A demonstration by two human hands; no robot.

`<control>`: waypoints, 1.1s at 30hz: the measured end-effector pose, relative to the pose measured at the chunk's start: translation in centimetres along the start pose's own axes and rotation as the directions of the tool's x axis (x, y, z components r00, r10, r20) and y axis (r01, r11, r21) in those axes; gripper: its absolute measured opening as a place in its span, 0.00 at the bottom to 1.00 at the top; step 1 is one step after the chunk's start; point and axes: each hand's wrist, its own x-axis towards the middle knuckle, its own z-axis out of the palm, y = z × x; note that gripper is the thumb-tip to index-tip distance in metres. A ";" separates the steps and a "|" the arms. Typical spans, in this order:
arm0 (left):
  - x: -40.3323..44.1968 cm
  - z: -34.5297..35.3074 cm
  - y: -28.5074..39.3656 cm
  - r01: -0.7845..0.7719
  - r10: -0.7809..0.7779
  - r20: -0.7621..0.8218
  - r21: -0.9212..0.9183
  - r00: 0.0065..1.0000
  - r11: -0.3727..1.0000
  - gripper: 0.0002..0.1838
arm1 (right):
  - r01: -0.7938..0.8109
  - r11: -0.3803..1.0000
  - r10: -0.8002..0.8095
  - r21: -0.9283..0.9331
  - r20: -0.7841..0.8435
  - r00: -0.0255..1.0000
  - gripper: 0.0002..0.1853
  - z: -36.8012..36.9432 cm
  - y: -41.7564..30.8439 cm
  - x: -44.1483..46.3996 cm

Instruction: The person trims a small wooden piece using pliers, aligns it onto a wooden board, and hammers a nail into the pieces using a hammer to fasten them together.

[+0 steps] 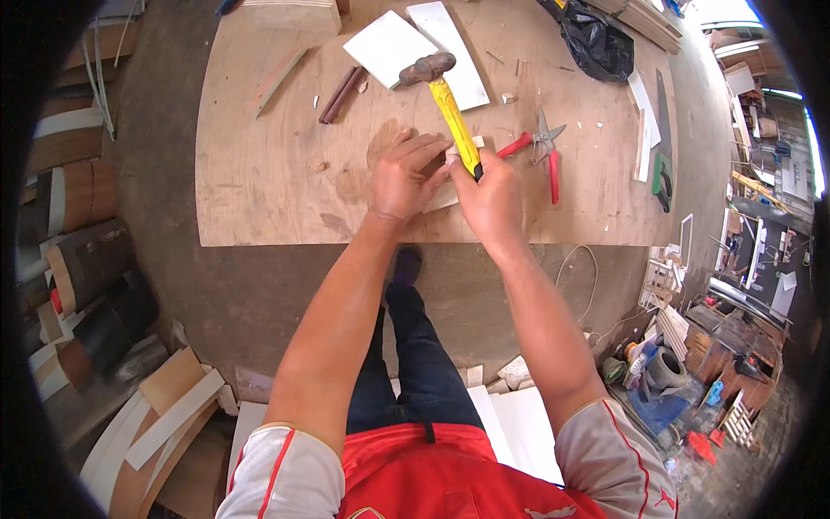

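Note:
My right hand is closed around the lower end of a hammer. Its yellow handle points away from me, with the dark, worn metal head beyond my fingers. Close beside it, my left hand rests low over the table, its fingers and thumb bent around a small pale piece that looks like wood. Both hands partly hide that piece. Just right of the hammer lie red-handled snips, their blades spread. White boards lie past the hammer head.
The plywood table carries a dark reddish-brown strip, a thin wooden stick, a green-handled handsaw and a black plastic bag. Scrap boards are stacked at left; clutter and a tyre-like ring lie at right.

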 end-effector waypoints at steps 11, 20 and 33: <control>0.0 0.0 -0.2 0.015 -0.014 0.025 -0.042 1.000 0.999 0.21 | 0.026 0.997 -0.022 0.070 -0.053 0.998 0.17 0.5 0.5 0.3; -0.1 0.0 -0.3 0.011 -0.010 0.029 -0.049 1.000 0.999 0.22 | 0.007 0.976 0.010 0.220 -0.072 0.997 0.16 1.1 1.6 0.6; 0.1 0.1 -0.2 0.029 -0.028 0.028 -0.050 0.999 0.998 0.21 | -0.138 0.922 0.129 0.361 0.048 0.990 0.12 0.4 2.2 0.8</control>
